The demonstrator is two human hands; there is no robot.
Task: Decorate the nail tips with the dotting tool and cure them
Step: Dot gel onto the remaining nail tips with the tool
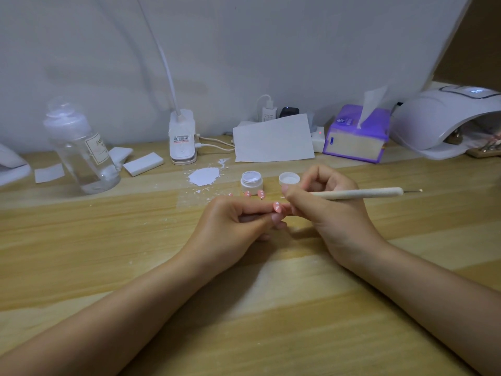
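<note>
Here, at a wooden table (108, 240), a person's left hand (233, 229) pinches a pink nail tip (277, 207) with white dots between thumb and forefinger. The right hand (325, 204) grips a pale dotting tool (360, 193), fingers curled round its shaft, its near end hidden close to the held tip. Just behind the hands, more pink nail tips (260, 194) stand on a strip of clear tape, in front of an open white gel pot (251, 181) and its lid (289, 179). The curing lamp (439, 123) sits at far right, beside a purple tissue pack (355, 137).
</note>
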